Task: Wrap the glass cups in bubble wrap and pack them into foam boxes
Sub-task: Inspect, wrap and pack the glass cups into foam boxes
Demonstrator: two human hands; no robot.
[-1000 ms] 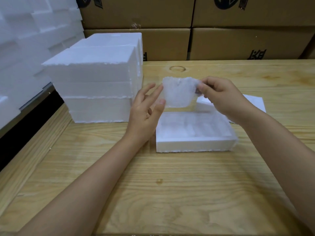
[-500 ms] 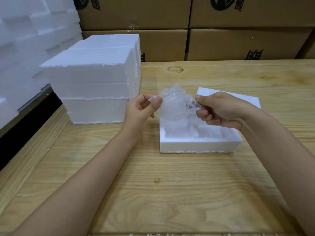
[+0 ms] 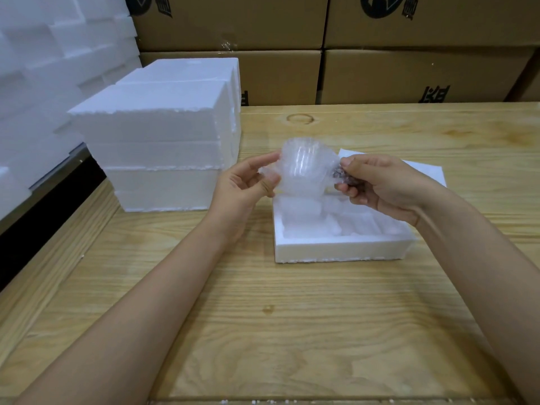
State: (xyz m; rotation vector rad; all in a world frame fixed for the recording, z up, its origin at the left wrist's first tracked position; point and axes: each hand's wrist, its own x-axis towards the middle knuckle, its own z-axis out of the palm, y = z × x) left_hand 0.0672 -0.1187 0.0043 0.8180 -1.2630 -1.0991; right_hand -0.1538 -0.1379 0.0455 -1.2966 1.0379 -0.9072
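You hold the clear bubble-wrapped glass cup (image 3: 304,168) in the air between both hands, just above the far left corner of the open white foam box (image 3: 342,249). The ribbed side of the glass shows through the wrap, and the wrap bunches out at either end. Your left hand (image 3: 248,185) pinches the left tuft of wrap between thumb and curled fingers, palm turned towards you. Your right hand (image 3: 382,188) pinches the right tuft between thumb and forefinger, the other fingers curled beneath; a small dark patch shows at that pinch, too blurred to tell what it is.

The foam box sits on the pale wooden table (image 3: 292,317), and pale wrapped shapes lie inside it, too washed out to count. A flat white foam lid (image 3: 423,173) lies just behind the box, partly hidden by your right hand. To your left, near the box but apart from it, stands a tall stack of white foam boxes (image 3: 163,147). Brown cardboard cartons (image 3: 409,74) line the far edge of the table, and more white foam blocks (image 3: 43,68) are piled at the far left.
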